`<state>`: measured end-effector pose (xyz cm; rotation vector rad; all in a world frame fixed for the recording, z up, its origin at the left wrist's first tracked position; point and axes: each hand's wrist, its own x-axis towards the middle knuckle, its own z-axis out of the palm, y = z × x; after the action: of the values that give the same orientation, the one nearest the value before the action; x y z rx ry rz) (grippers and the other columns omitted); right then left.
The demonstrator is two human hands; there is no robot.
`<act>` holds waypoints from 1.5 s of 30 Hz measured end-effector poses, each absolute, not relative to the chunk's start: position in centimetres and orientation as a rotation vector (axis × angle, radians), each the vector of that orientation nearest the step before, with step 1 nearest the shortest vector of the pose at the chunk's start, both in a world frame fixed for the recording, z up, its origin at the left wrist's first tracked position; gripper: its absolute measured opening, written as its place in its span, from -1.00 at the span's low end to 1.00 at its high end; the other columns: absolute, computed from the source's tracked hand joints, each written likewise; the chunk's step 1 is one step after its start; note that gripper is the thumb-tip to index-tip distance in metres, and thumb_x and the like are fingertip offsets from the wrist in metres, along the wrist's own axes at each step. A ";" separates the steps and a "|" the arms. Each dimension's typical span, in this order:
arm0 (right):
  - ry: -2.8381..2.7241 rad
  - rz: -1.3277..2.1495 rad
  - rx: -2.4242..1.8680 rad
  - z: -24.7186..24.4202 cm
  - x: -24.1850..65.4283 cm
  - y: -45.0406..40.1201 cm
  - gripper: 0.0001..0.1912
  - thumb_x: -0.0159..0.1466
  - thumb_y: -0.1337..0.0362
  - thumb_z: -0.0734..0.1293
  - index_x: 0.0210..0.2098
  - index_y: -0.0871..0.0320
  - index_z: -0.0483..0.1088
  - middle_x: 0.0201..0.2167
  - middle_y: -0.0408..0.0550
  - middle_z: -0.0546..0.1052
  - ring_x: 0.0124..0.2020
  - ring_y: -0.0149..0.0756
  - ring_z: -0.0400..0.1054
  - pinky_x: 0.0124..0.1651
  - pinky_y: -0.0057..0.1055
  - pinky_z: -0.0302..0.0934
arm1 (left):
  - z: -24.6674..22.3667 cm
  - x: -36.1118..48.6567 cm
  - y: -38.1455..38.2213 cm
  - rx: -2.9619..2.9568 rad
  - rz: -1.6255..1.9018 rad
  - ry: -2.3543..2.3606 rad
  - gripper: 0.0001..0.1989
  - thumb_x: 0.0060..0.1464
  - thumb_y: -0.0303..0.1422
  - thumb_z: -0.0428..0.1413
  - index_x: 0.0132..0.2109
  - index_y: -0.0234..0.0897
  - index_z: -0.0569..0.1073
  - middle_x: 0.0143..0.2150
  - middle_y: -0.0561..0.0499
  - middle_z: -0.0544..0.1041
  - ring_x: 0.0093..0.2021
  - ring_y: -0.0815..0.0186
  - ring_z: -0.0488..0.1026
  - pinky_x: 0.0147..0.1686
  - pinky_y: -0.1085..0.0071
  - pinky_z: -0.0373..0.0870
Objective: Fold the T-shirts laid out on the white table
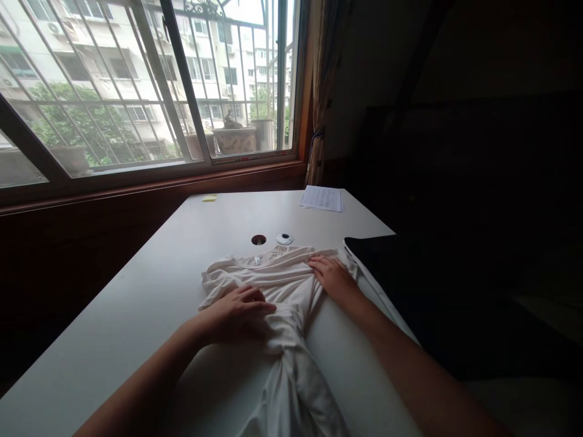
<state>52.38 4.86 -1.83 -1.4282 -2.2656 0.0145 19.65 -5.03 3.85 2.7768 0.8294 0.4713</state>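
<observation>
A white short-sleeved shirt lies wrinkled on the white table, its neckline toward the window. Its lower part is bunched and twisted, running down toward me. My left hand rests on the shirt's left middle, fingers loosely stretched over the folds; its thumb is in shadow below. Up at the shirt's right shoulder, my right hand lies flat with its fingers extended on the cloth. The bottom of the garment runs out of the picture.
The white table has a cable hole and a round cover. Printed papers and a yellow sticky note lie at the far edge. A dark cloth-like item borders the right side. A barred window stands beyond.
</observation>
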 end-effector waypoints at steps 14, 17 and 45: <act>-2.113 -0.106 -1.608 -2.5 54.1 5.8 -0.51 0.33 0.54 0.11 0.08 0.11 0.51 0.16 0.01 0.53 0.19 -0.17 0.38 0.38 -0.04 -0.01 | 4.0 5.1 -0.8 2.820 1.131 1.408 -0.89 0.31 -0.41 0.11 -0.19 -0.21 0.54 -0.20 -0.03 0.52 -0.19 0.25 0.42 -0.17 0.29 0.42; -2.071 -0.201 -1.497 -1.6 53.6 5.4 -0.52 0.30 0.56 0.15 0.07 0.14 0.51 0.14 0.05 0.54 0.18 -0.10 0.36 0.35 -0.01 0.06 | 2.6 4.3 -0.5 2.845 1.011 1.462 -0.85 0.32 -0.43 0.07 -0.15 -0.20 0.55 -0.13 -0.05 0.53 -0.16 0.24 0.44 -0.17 0.29 0.45; -2.461 0.178 -1.005 0.5 46.5 -0.2 -0.89 0.31 0.37 0.34 -0.17 0.09 0.45 -0.11 0.00 0.49 0.02 -0.14 0.32 0.13 -0.17 0.27 | 1.0 17.0 -3.2 2.932 0.648 1.051 -0.69 0.21 -0.54 0.02 0.07 -0.26 0.42 -0.08 -0.16 0.48 -0.24 0.20 0.49 -0.25 0.30 0.48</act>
<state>46.53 -0.16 0.47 -1.0052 -2.4609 0.1776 16.99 -3.22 0.98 2.9317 1.0506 0.6475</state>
